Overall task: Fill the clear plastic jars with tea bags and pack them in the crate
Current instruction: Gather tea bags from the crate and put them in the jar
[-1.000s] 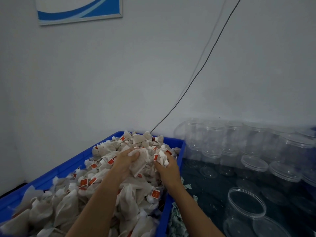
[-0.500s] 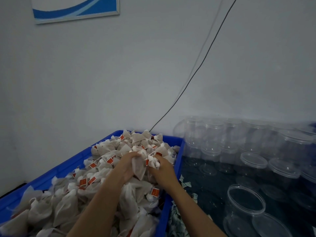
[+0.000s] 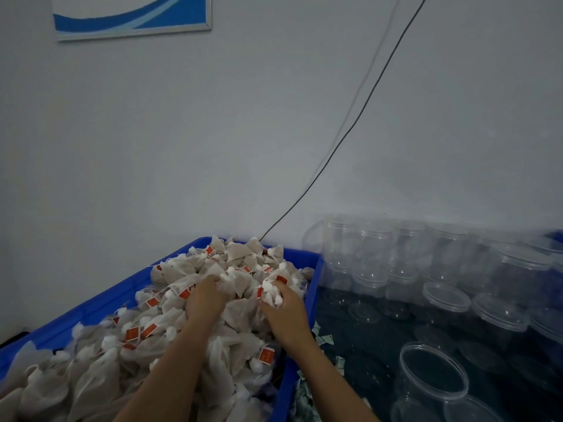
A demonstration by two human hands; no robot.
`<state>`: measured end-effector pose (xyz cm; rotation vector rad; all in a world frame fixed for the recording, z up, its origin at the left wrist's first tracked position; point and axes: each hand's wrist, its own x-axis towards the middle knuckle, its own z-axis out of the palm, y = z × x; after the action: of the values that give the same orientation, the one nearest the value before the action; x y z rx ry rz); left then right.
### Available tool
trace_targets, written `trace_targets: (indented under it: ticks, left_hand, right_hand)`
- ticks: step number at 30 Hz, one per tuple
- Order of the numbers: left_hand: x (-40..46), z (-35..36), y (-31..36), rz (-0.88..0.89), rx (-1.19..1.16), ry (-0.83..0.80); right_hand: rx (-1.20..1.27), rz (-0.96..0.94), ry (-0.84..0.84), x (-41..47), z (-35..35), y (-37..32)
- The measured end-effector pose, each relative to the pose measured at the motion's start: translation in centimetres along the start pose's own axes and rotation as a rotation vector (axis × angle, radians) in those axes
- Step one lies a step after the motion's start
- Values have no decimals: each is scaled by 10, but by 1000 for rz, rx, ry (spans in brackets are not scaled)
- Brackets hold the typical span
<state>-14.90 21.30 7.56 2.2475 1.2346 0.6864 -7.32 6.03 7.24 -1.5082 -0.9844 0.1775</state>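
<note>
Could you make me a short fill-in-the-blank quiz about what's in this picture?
1. Both hands, left and right, are buried in a pile of ____.
2. The tea bags lie in a bin coloured ____.
3. The clear jars stand to the ____ of the bin.
4. The nearest jar has no ____ on it.

Missing words: tea bags; blue; right; lid

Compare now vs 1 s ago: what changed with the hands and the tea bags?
Little changed. The left hand and right hand closed in toward each other at the half-second mark, then spread slightly again, both buried in the tea bags. The right hand keeps gripping a bunch; the left hand's fingers are hidden in the pile. Blue bin, open jar and stacked jars stayed put.
</note>
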Motion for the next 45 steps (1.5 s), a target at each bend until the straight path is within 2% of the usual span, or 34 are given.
trace_targets:
  ticks: [4, 9, 12, 16, 19, 25, 30, 36, 40, 45]
  left_hand:
    - [-1, 0, 2, 16, -35, -13]
    - [-8, -8, 10, 57, -50, 107]
    - [-13, -22, 27, 124, -219, 224]
    - [-28, -51, 67, 220, -472, 264]
    - [-54, -59, 106, 324, -647, 159]
    - [-122, -13, 170, 400, -559, -216]
    - [-151, 30, 200, 359, -531, -263]
    - [-159, 63, 220, 265, -532, -306]
    - [-171, 80, 214, 308, -500, -215]
    - [-178, 98, 202, 472, -531, -278]
  right_hand:
    - [5, 3, 1, 0, 0, 1]
    - [36, 18, 19, -1, 0, -3]
    - [112, 32, 66, -5, -7, -12]
    - [194, 37, 133, -29, -33, -22]
    - [225, 8, 173, -52, -69, -28]
    - [189, -66, 252, -101, -164, -29]
    - [140, -25, 383, -121, -224, -19]
    - [109, 66, 444, -114, -255, -21]
    - [102, 140, 392, -103, -265, -21]
    - [13, 137, 187, -98, -283, -27]
